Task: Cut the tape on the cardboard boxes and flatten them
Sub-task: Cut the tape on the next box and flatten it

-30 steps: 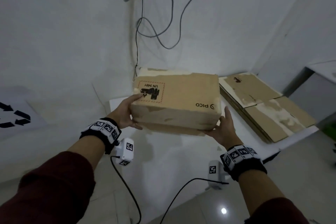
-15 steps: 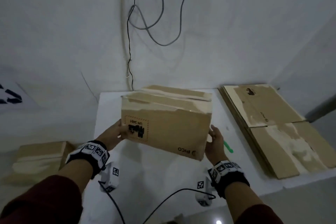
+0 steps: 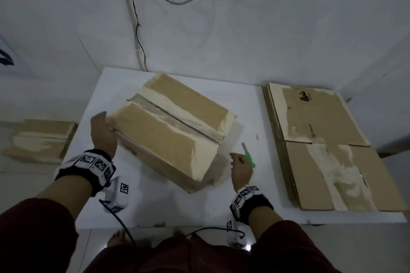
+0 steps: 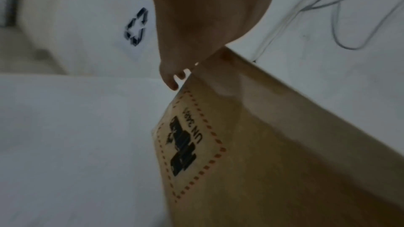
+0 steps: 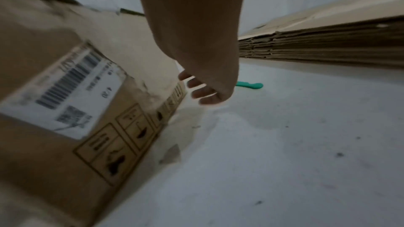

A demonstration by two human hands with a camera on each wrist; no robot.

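A closed brown cardboard box (image 3: 168,131) lies skewed on the white table (image 3: 155,206), with its clear-taped seam (image 3: 177,119) facing up. My left hand (image 3: 103,133) rests flat against the box's left end, fingers straight; the left wrist view shows the fingers (image 4: 172,82) by the upper corner of the box (image 4: 284,144). My right hand (image 3: 240,163) is off the box, just right of its near corner, fingers loosely curled and holding nothing. A green-handled cutter (image 3: 249,154) lies on the table right beside that hand. In the right wrist view it (image 5: 249,85) shows just beyond the fingers (image 5: 203,91).
A stack of flattened cardboard (image 3: 321,162) fills the table's right side. Another closed box (image 3: 42,139) sits on the floor at the left. Cables (image 3: 137,29) hang down the white wall behind the table. The table's near edge is close to my body.
Both hands lowered the box from the air onto the table and turned its taped seam up. The right hand has let go and moved beside the green cutter.
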